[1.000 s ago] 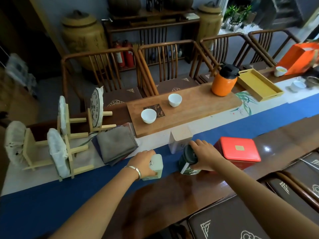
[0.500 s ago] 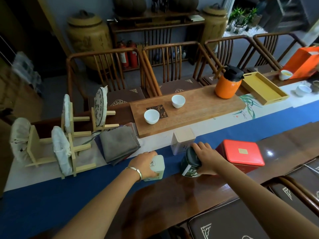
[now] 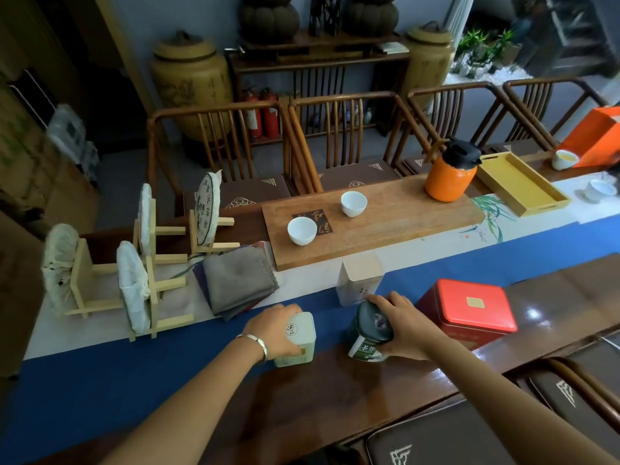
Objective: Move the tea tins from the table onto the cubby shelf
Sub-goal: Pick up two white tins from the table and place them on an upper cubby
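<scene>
My left hand [image 3: 276, 328] grips a pale green square tea tin [image 3: 302, 340] that stands on the blue runner. A dark green round tea tin [image 3: 369, 333] with a white label is tilted toward the left under my right hand [image 3: 401, 325], which holds it from the right side. Behind them a beige square tin [image 3: 359, 280] stands upright. A flat red tin [image 3: 469, 308] lies just right of my right hand. No cubby shelf is in view.
A wooden tea board [image 3: 385, 223] carries two white cups [image 3: 302, 230] and an orange jug [image 3: 451, 174]. A folded grey cloth [image 3: 238, 280] and wrapped tea cakes on wooden stands [image 3: 134, 280] sit to the left. A yellow tray [image 3: 521, 186] and chairs [image 3: 335, 135] lie beyond.
Both hands keep their hold on the tins. The dark green tin has tipped a little more to the left. The view has shifted slightly.
</scene>
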